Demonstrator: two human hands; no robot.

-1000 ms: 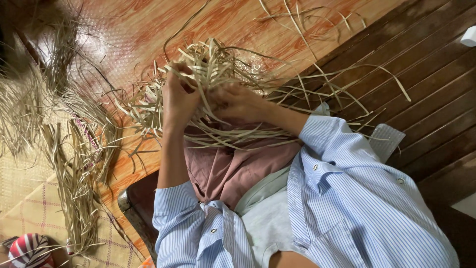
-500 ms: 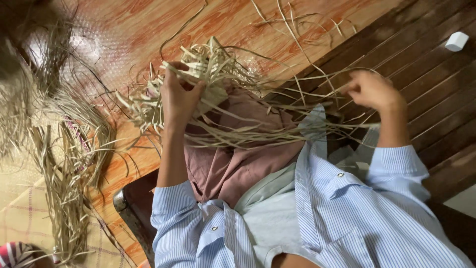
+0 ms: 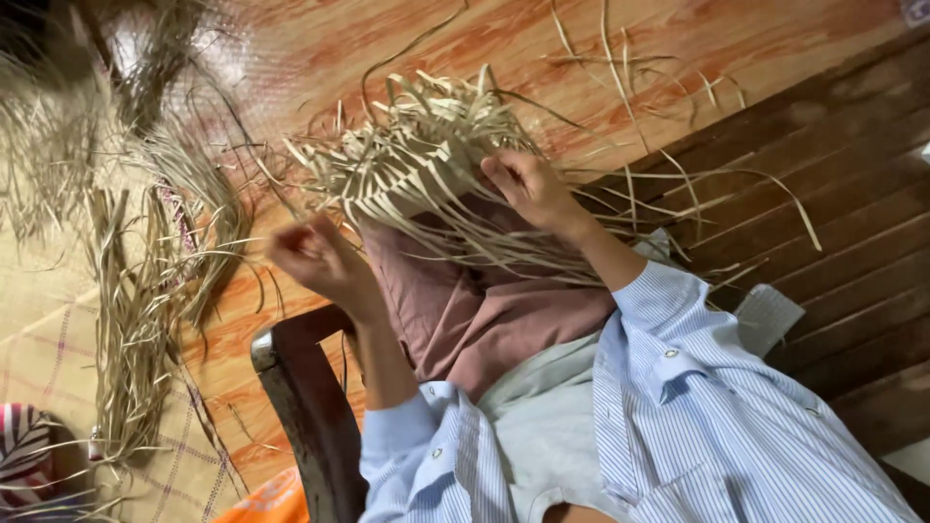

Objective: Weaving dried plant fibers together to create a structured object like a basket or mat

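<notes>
Weaving seems under way: the right hand [image 3: 531, 186] pins the half-woven straw piece [image 3: 417, 160] at upper centre, fingers closed on strands, while the left hand [image 3: 320, 257] (blurred, grip unclear) must likely tension a strand

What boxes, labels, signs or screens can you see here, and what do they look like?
None can be made out: no box, label, sign or screen.
Orange thing: bottom edge, beside the dark wooden chair; too cut off to tell what it is.
Small pale thing: top right corner, cut off by the edge; too small to tell.
</notes>
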